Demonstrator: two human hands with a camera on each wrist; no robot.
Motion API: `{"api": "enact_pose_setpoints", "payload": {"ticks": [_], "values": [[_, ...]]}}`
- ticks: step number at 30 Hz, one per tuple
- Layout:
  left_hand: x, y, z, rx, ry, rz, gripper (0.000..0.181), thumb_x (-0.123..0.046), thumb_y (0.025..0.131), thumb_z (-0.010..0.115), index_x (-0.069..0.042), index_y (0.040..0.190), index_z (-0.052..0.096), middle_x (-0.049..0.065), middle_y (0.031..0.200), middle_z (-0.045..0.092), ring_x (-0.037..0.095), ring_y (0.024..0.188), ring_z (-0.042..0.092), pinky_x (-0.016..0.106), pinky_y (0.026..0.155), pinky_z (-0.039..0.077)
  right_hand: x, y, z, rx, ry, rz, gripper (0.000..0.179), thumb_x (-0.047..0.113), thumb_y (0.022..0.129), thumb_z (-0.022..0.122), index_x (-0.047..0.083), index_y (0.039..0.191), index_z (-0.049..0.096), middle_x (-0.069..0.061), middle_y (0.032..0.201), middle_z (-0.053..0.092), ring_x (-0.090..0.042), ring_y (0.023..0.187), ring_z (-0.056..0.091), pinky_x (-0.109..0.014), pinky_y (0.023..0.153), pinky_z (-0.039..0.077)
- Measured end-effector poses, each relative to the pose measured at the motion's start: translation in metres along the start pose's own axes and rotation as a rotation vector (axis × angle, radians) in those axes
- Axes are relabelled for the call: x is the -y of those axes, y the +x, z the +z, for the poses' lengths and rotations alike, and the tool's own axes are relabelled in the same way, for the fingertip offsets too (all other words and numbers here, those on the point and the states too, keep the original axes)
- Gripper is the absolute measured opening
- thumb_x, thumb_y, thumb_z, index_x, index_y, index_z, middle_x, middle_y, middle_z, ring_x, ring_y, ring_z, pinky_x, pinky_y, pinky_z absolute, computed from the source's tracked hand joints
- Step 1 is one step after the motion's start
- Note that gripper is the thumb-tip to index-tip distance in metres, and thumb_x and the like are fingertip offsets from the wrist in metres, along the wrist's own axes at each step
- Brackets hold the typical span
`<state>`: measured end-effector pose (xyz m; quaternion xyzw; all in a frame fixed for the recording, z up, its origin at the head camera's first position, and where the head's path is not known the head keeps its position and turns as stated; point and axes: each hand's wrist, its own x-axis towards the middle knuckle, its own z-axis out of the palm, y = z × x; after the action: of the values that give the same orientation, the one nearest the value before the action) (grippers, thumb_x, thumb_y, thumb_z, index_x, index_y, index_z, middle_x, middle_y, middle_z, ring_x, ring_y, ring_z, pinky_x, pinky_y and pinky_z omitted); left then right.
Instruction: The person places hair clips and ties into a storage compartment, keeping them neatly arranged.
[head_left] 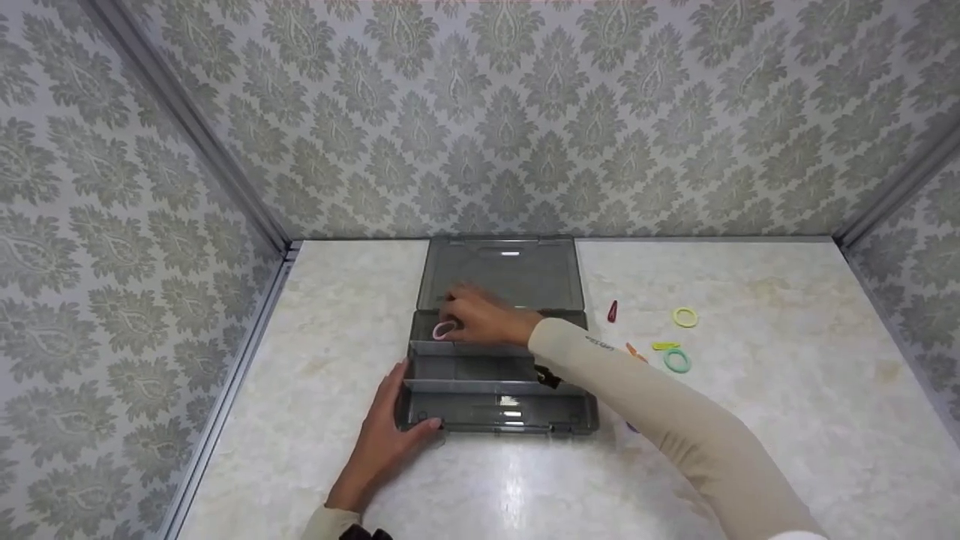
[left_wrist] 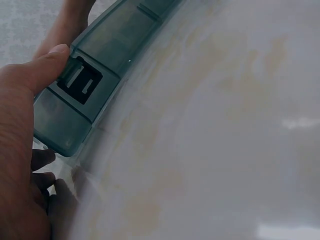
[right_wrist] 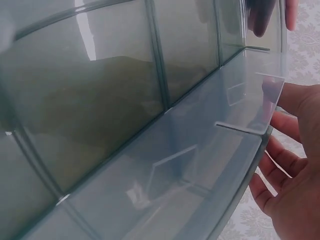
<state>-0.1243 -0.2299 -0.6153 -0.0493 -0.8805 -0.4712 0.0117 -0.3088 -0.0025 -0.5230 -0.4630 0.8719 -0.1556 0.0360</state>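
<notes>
A dark see-through organizer box (head_left: 510,429) lies on the table, its lid (head_left: 502,274) folded back toward the wall. My left hand (head_left: 390,424) holds the box's near left corner, thumb on the front wall by a black latch opening (left_wrist: 80,80) and fingers along the left side. Over the left end of the rearmost compartment, my right hand (head_left: 480,315) pinches a pink hair tie (head_left: 444,331) between thumb and fingers. Through the clear divider in the right wrist view, part of the pink hair tie (right_wrist: 270,97) shows.
Right of the box lie a red hair clip (head_left: 613,311), a yellow hair tie (head_left: 685,317), a yellow clip (head_left: 665,346), a green hair tie (head_left: 677,361) and an orange clip (head_left: 636,352). A purple thing (head_left: 632,427) is mostly hidden by the right sleeve. Patterned walls surround the table.
</notes>
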Motion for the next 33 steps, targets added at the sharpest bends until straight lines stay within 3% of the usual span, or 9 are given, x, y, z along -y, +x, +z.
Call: {"api": "enact_pose_setpoints", "payload": {"ticks": [6, 14, 20, 25, 33], "values": [[0.0, 0.0, -0.001, -0.002, -0.001, 0.006, 0.111, -0.048, 0.092, 0.09, -0.022, 0.178, 0.023, 0.015, 0.182, 0.023, 0.042, 0.168, 0.02, 0.068, 0.131, 0.023, 0.004, 0.006, 0.0, 0.043, -0.013, 0.031, 0.027, 0.032, 0.103, 0.083, 0.009, 0.116, 0.081, -0.014, 0.133, 0.068, -0.031, 0.123, 0.061, -0.048, 0.109, 0.051], [0.002, -0.001, -0.001, -0.009, -0.021, 0.048, 0.11, -0.046, 0.092, 0.09, -0.021, 0.177, 0.025, 0.016, 0.181, 0.025, 0.042, 0.167, 0.023, 0.069, 0.13, 0.027, 0.008, 0.013, -0.001, 0.091, -0.022, 0.046, 0.03, 0.034, 0.103, 0.082, 0.009, 0.121, 0.081, -0.013, 0.132, 0.068, -0.029, 0.121, 0.059, -0.046, 0.106, 0.052], [0.0, -0.003, 0.0, -0.008, -0.003, 0.012, 0.11, -0.049, 0.093, 0.089, -0.026, 0.178, 0.024, 0.013, 0.182, 0.024, 0.043, 0.168, 0.019, 0.07, 0.13, 0.025, 0.007, 0.018, 0.001, 0.134, 0.025, 0.048, 0.028, 0.029, 0.105, 0.08, 0.01, 0.125, 0.081, -0.014, 0.135, 0.067, -0.031, 0.124, 0.059, -0.05, 0.11, 0.049], [0.0, -0.004, 0.001, -0.006, 0.015, 0.01, 0.11, -0.05, 0.092, 0.089, -0.026, 0.178, 0.023, 0.012, 0.182, 0.023, 0.043, 0.168, 0.019, 0.07, 0.13, 0.025, 0.005, 0.018, 0.005, 0.14, 0.054, 0.053, 0.023, 0.026, 0.106, 0.078, 0.012, 0.124, 0.082, -0.016, 0.145, 0.064, -0.033, 0.134, 0.056, -0.053, 0.116, 0.045], [0.001, -0.004, 0.0, -0.01, 0.01, 0.02, 0.11, -0.048, 0.092, 0.09, -0.025, 0.178, 0.024, 0.013, 0.182, 0.025, 0.042, 0.167, 0.022, 0.07, 0.13, 0.026, 0.0, 0.012, 0.005, 0.109, 0.018, 0.021, 0.025, 0.024, 0.106, 0.078, 0.006, 0.124, 0.079, -0.019, 0.147, 0.063, -0.036, 0.133, 0.055, -0.055, 0.114, 0.046]]}}
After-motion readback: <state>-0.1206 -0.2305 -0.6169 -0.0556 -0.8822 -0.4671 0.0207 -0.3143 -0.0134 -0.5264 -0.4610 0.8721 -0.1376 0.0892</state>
